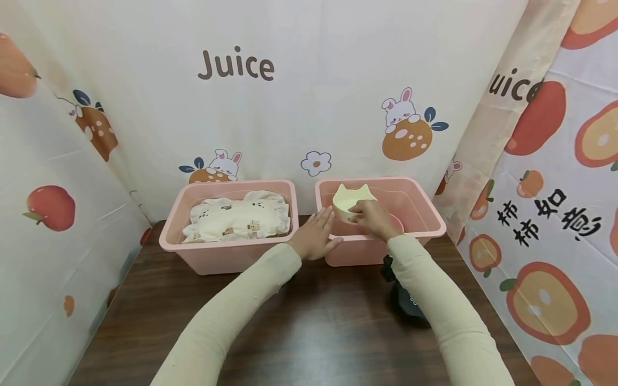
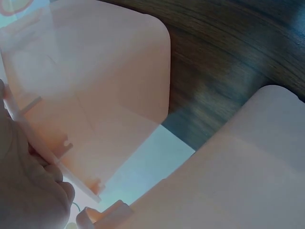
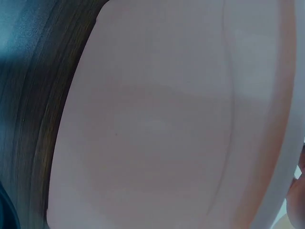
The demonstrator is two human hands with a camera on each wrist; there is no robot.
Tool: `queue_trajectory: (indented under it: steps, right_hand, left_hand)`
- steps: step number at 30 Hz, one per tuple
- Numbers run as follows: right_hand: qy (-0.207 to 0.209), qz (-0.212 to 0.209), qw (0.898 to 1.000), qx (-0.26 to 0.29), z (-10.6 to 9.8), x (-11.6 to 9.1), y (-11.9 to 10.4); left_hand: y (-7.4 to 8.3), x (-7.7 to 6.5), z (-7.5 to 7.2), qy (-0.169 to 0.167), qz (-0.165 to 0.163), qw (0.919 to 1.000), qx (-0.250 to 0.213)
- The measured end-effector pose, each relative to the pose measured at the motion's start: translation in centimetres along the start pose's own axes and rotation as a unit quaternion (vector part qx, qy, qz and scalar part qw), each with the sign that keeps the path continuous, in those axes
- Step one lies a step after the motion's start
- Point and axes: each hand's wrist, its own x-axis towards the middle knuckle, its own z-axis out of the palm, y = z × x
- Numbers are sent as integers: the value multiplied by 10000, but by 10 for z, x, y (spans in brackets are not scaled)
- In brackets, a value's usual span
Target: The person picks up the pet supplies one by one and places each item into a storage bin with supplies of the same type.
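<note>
A pale yellow bowl with cat-ear points on its rim (image 1: pixel 351 197) is inside the right pink bin (image 1: pixel 381 245), toward its left end. My right hand (image 1: pixel 374 217) pinches the bowl's near right edge. Beside that hand, partly hidden by it, a round pink thing (image 1: pixel 397 223) shows in the same bin. My left hand (image 1: pixel 316 234) rests with straight fingers on this bin's left rim. In the left wrist view, part of my left hand (image 2: pixel 33 186) shows at the rim. The right wrist view mostly holds the bin's outer wall (image 3: pixel 157 124), with fingertips (image 3: pixel 296 202) at the right edge.
A left pink bin (image 1: pixel 227 258) holds a cream ruffled cloth item with small prints (image 1: pixel 241 217). Under my right forearm, a black object (image 1: pixel 407 305) stands on the dark wooden table (image 1: pixel 309 332). Printed curtains (image 1: pixel 309 107) surround the back and sides.
</note>
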Motion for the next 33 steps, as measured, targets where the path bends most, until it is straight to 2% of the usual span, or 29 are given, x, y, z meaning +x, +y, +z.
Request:
queue_trajectory:
  steps: [9, 17, 23, 33]
  right_hand:
    - [-201, 230, 9992, -264, 12, 7, 4]
    - [-308, 205, 9979, -532, 16, 12, 5]
    - [-558, 263, 9939, -913, 18, 13, 6]
    - [-812, 221, 9895, -1173, 23, 18, 8]
  left_hand:
    - [2, 1, 3, 34, 35, 10000, -49]
    - [1, 1, 1, 54, 15, 9999, 88]
    - [2, 2, 3, 58, 48, 9999, 106]
    - [3, 0, -1, 92, 51, 9997, 233]
